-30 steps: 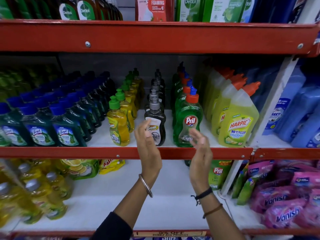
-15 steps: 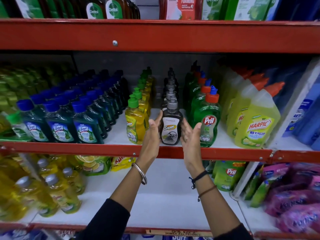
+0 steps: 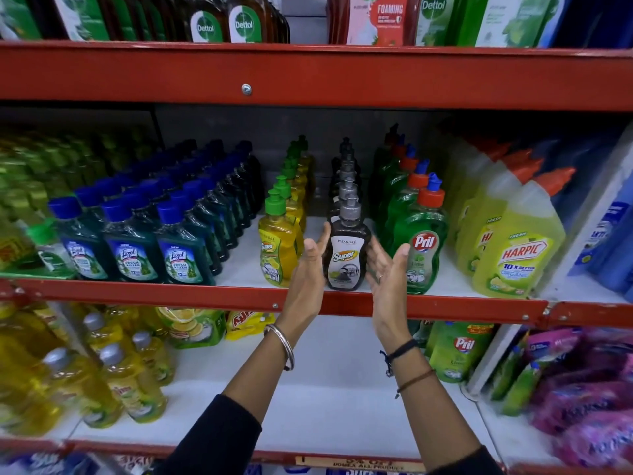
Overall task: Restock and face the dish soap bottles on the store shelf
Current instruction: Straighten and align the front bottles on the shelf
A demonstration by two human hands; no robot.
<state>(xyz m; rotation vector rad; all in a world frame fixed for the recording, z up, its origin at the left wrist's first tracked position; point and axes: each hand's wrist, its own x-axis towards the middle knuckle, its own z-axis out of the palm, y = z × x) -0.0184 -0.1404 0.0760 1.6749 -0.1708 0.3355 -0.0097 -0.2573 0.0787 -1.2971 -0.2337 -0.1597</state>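
A dark Patanjali Super dish soap bottle (image 3: 346, 258) with a grey pump stands at the front of its row on the middle shelf (image 3: 445, 305). My left hand (image 3: 308, 269) is beside its left flank, fingers straight, touching or nearly touching it. Just right of the bottle, my right hand (image 3: 387, 265) is held palm up with fingers spread. Neither hand closes on the bottle. A yellow Super bottle (image 3: 275, 252) with a green cap stands to the left, a green Pril bottle (image 3: 419, 246) to the right.
Blue-capped Lizol bottles (image 3: 132, 248) fill the shelf's left, yellow Harpic bottles (image 3: 517, 248) its right. A red shelf beam (image 3: 308, 75) with Dettol bottles runs overhead. The lower shelf holds yellow bottles (image 3: 126, 385), Pril pouches (image 3: 459, 347) and pink Vanish packs (image 3: 589, 399).
Both hands rose from below the shelf edge to either side of the dark Super bottle. In the last half second they have opened slightly around it.
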